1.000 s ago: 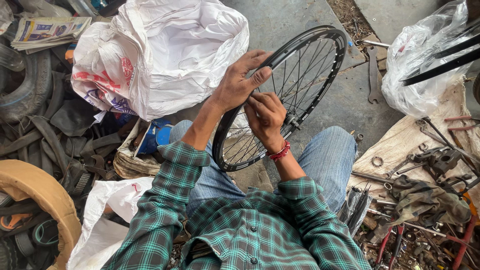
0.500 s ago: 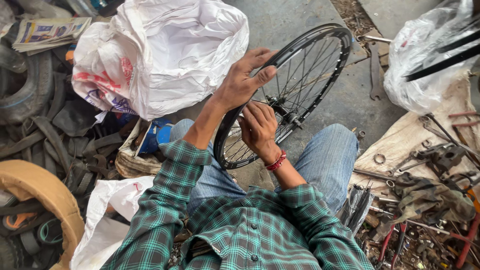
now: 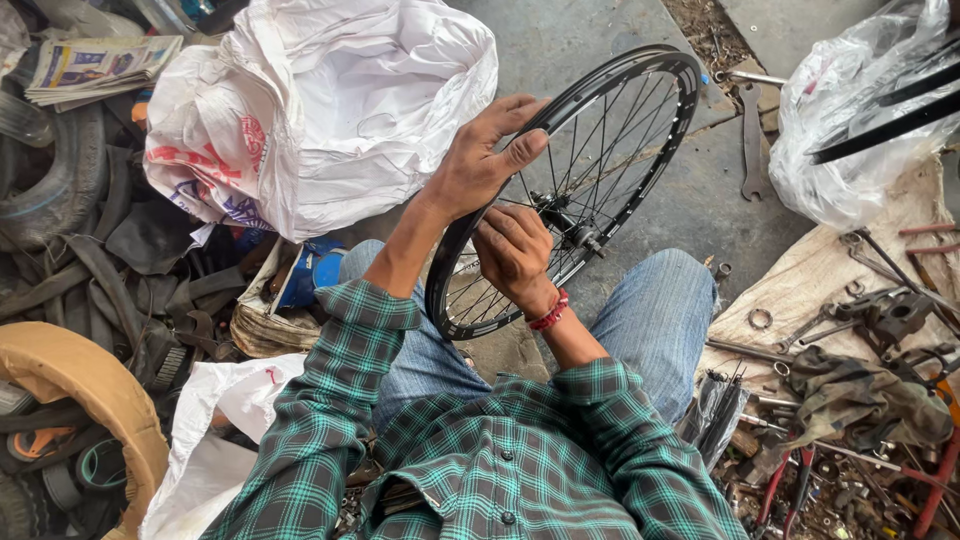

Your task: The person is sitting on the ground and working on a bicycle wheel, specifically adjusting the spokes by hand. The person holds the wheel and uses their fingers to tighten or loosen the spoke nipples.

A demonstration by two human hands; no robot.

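Your left hand (image 3: pixel 480 160) grips the black rim of the spoked bicycle wheel (image 3: pixel 640 110), thumb on the near side and fingers wrapped over the top edge, so that hand is clamped firmly on the wheel. The wheel stands tilted on its edge between your knees, its lower arc near your lap and its upper arc leaning away over the grey concrete floor (image 3: pixel 690 200). Your right hand (image 3: pixel 512 255), with a red thread band (image 3: pixel 548 312) at the wrist, is curled inside the rim among the spokes just beside the hub (image 3: pixel 572 228); the fingers are folded in, but you cannot tell whether they pinch a spoke or a small tool, since they hide whatever is there. To your left sits a big white plastic sack (image 3: pixel 330 100), and beyond it a heap of old black tyres and inner tubes (image 3: pixel 90 230) with a folded newspaper (image 3: pixel 100 65) on top. On your right, a stained cloth (image 3: pixel 800 280) carries scattered spanners, washers and other metal bits, and a flat spanner (image 3: pixel 750 150) lies on the floor near a clear plastic bag (image 3: pixel 850 130).
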